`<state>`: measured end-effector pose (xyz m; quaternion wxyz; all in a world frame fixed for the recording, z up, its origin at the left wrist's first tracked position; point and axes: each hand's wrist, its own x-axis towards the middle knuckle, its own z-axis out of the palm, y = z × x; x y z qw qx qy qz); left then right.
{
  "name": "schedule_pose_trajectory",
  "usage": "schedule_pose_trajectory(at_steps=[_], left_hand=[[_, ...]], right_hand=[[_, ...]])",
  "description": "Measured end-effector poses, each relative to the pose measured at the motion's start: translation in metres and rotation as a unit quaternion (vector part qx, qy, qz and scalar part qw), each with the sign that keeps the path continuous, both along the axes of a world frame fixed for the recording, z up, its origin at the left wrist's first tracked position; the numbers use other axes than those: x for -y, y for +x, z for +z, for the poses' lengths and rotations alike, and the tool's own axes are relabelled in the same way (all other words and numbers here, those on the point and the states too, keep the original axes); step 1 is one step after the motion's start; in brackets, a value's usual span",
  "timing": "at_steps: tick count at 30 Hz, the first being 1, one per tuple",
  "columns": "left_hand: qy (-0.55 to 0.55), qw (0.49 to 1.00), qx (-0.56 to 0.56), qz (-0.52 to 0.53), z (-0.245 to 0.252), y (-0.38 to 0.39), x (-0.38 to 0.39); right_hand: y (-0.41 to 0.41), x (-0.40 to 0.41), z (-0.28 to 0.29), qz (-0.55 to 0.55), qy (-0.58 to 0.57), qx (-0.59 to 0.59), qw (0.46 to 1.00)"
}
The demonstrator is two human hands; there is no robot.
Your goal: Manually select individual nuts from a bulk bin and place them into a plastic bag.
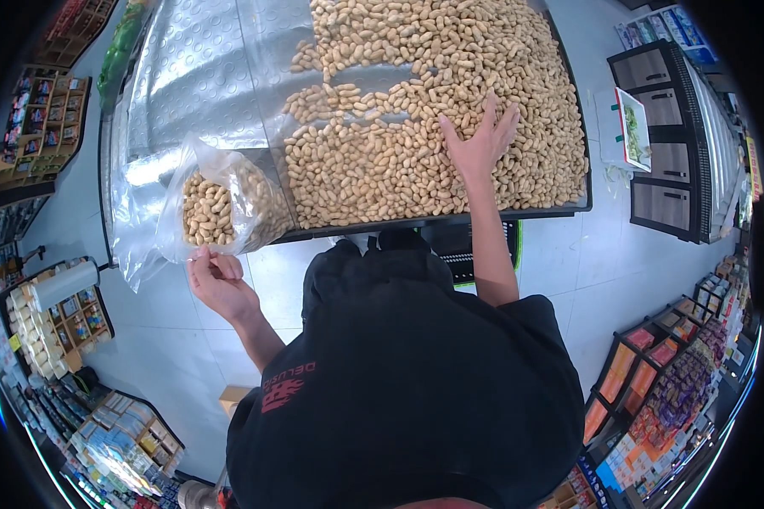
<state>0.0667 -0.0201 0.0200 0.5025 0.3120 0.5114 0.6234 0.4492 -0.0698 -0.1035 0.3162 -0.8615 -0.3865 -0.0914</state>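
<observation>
A loose layer of unshelled peanuts covers the right part of a display table with a dark rim. My right hand rests on the peanuts with its fingers spread, holding nothing that I can see. At the table's near left corner stands a clear plastic bag, its mouth facing me and partly filled with peanuts. My left hand pinches the near edge of the bag's mouth between thumb and fingers. Several streaks of the table surface show through the peanuts in the middle.
Silvery embossed sheeting lines the table's left part. A black crate with green edging sits beneath the table. To the right, a drawer cabinet has a tray of greens at its side. Stocked shelves stand at left.
</observation>
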Motion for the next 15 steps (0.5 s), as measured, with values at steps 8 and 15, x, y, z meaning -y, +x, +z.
schedule_pose_trajectory(at_steps=[8, 15], left_hand=[[-0.009, 0.998, -0.051, 0.042, 0.003, 0.021, 0.002], [-0.026, 0.997, -0.056, 0.047, 0.003, 0.023, -0.005]], right_hand=[[0.025, -0.004, -0.017, -0.024, 0.051, 0.067, 0.996], [0.040, -0.020, -0.018, -0.026, 0.071, 0.037, 0.996]])
